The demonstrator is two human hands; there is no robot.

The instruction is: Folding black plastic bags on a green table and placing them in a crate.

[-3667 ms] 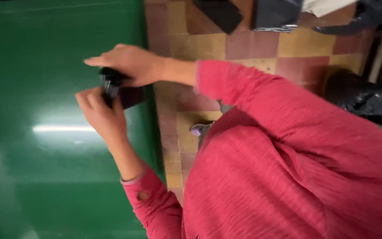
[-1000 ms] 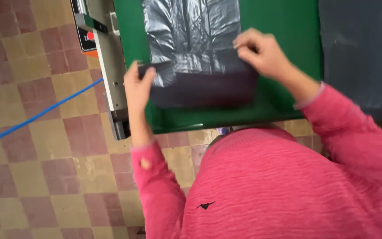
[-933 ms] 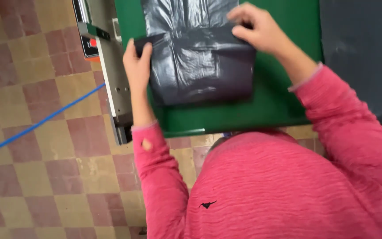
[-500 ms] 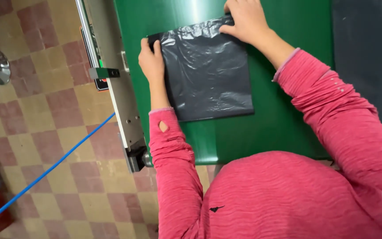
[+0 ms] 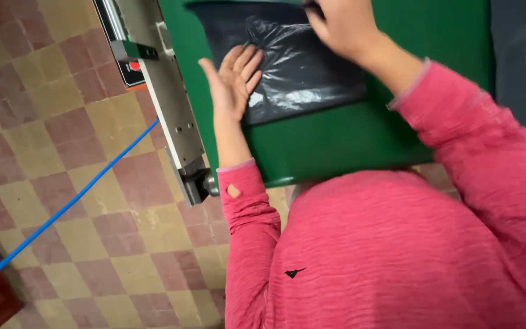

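Fingers of left hand (image 5: 234, 85) flat, spread on black bag (image 5: 302, 73); right hand (image 5: 342, 27) pinching bag's top.

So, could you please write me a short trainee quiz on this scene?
1. True or false: the left hand lies flat and open on the black bag.
2. What colour is the table? A red, B green, C white.
3. Which hand is at the bag's far edge?

Key: 1 true. 2 B. 3 the right hand; whether it grips the edge cannot be told.
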